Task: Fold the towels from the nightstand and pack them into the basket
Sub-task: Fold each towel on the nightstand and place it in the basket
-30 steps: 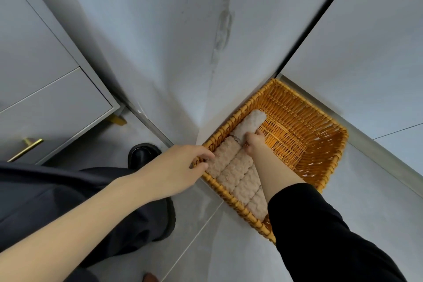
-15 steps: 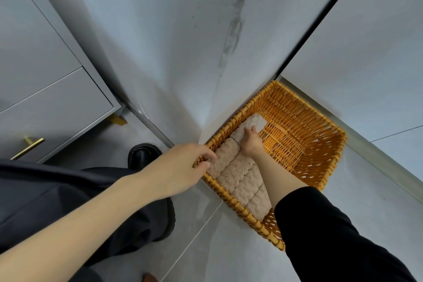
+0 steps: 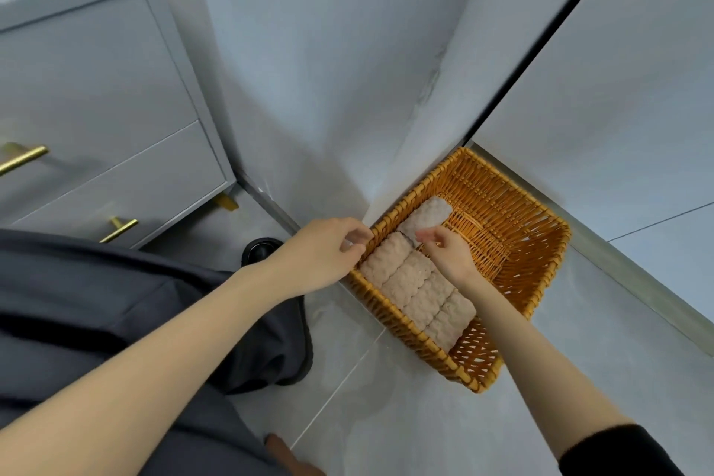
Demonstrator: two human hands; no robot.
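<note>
Right hand [image 3: 448, 257] higher — towels [image 3: 411, 282] in basket [image 3: 514, 228]

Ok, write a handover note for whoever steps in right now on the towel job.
Left grip: holds the basket by its near rim.
Right grip: inside the basket, fingertips at the far towel. I can't tell whether it pinches it.
Done: a row of folded towels lies along the basket wall nearest the left grip.
Left: the basket's other half shows bare weave. The top of the nightstand is barely in view, so check it for more towels.
</note>
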